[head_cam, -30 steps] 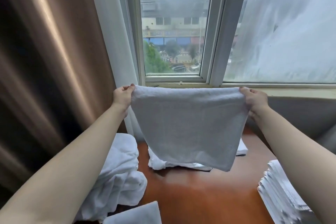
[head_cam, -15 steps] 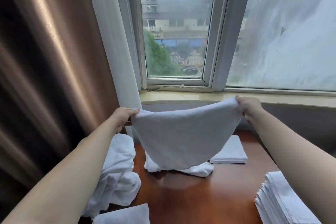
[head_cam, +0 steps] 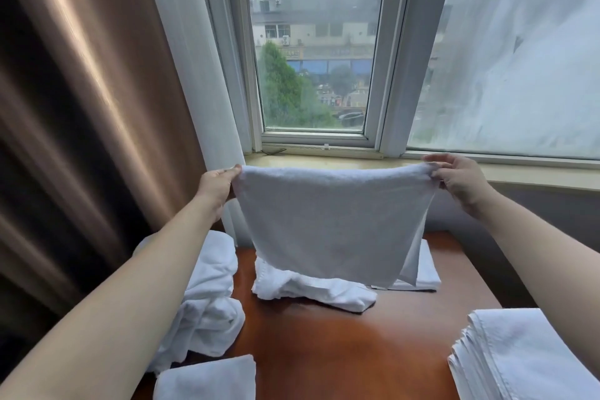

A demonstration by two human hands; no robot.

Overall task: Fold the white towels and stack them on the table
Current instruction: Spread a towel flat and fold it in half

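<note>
A white towel (head_cam: 331,221) hangs spread in the air above the brown table (head_cam: 324,344). My left hand (head_cam: 216,183) pinches its top left corner and my right hand (head_cam: 461,180) pinches its top right corner. Its lower edge hangs just over a crumpled white towel (head_cam: 311,289) lying on the table. A folded white towel (head_cam: 422,273) lies behind, partly hidden by the hanging one. A tall stack of folded towels (head_cam: 526,357) sits at the table's near right corner.
A heap of unfolded white towels (head_cam: 207,295) lies at the table's left edge, and a folded one (head_cam: 207,380) sits near the front. A brown curtain (head_cam: 81,107) hangs at the left. The window sill (head_cam: 357,161) runs behind the table.
The towel sagged and dropped toward the table half a second ago; now both hands have pulled apart and it hangs taut again, slightly lower than a second ago.
</note>
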